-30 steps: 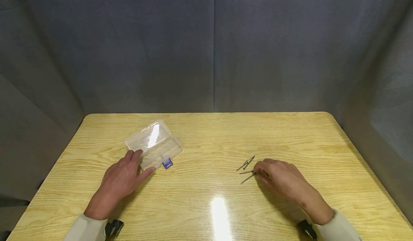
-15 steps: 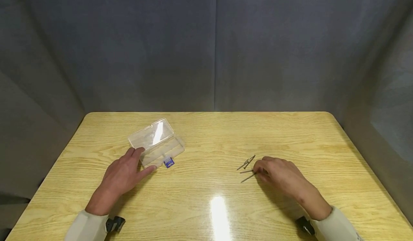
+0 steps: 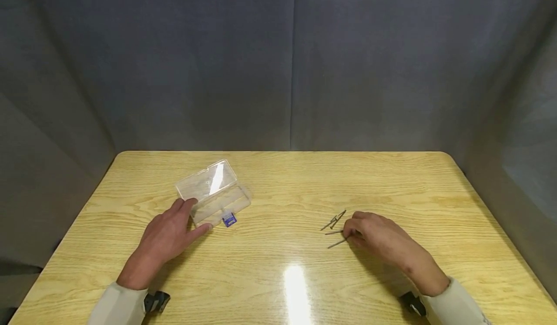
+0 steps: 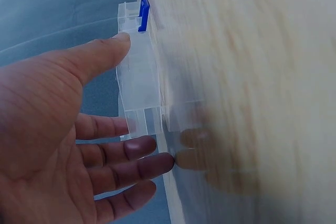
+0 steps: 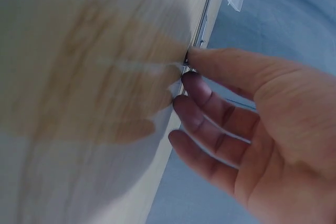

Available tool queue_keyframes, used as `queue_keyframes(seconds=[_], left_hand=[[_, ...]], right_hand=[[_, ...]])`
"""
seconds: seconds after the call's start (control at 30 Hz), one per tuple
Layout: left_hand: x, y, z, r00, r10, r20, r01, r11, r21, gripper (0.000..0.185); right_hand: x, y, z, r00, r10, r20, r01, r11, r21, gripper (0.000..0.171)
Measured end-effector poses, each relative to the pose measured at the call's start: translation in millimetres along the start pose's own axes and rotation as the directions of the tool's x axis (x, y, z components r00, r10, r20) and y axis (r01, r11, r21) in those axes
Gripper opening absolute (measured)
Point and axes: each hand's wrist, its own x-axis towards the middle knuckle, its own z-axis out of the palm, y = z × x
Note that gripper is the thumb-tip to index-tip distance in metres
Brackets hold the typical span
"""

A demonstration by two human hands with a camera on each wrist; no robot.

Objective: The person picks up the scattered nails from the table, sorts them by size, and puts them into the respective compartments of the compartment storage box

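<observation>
The wooden bench (image 3: 278, 267) filled the lower half of the head view, with a grey cloth backdrop (image 3: 278, 64) behind it. Left of centre lay an open clear plastic box (image 3: 213, 192) with a blue latch (image 3: 229, 219), lid folded back. The left hand (image 3: 167, 238) rested at the box's near end, thumb and fingers (image 4: 144, 148) straight and touching its wall, not curled round it. Right of centre, the right hand (image 3: 378, 240) lay with thumb and forefinger closing on the end of one of several thin metal nails (image 3: 334, 220) scattered on the bench; the wrist view showed contact, but a firm pinch could not be confirmed.

Judgement: the step in hand was picking up a nail while the box was steadied. The next move would call for a secure pinch and a carry leftward into the box. Nothing stood between nails and box; neighbouring nails crossed closely and might be disturbed.
</observation>
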Motion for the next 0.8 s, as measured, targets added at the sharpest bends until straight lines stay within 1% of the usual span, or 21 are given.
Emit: queue_keyframes(seconds=[0.13, 0.3, 0.43, 0.57, 0.8], left_hand=[[-0.3, 0.0, -0.1, 1.000, 0.007, -0.003, -0.007, 1.000, 0.006, 0.070], [-0.8, 0.4, -0.1, 1.000, -0.008, 0.007, 0.008, 1.000, 0.001, 0.071], [-0.4, 0.6, 1.0, 1.000, -0.011, 0.015, 0.011, 1.000, -0.005, 0.071], [-0.5, 0.1, 1.3, 1.000, -0.006, 0.020, 0.006, 1.000, -0.008, 0.071], [-1.7, 0.2, 0.2, 1.000, -0.009, 0.019, 0.010, 1.000, -0.005, 0.072]], right_hand=[[2.8, 1.7, 1.4, 0.998, -0.069, 0.003, 0.069, 0.998, 0.014, 0.027], [4.5, 2.5, 3.5, 0.994, -0.106, -0.003, 0.106, 0.994, -0.010, 0.026], [3.4, 2.5, 4.1, 0.994, -0.106, -0.002, 0.106, 0.994, -0.012, 0.026], [2.5, 2.2, 3.7, 0.995, -0.105, 0.004, 0.105, 0.994, 0.010, 0.026], [3.4, -0.3, 1.5, 0.997, -0.075, 0.029, 0.073, 0.996, 0.050, 0.023]])
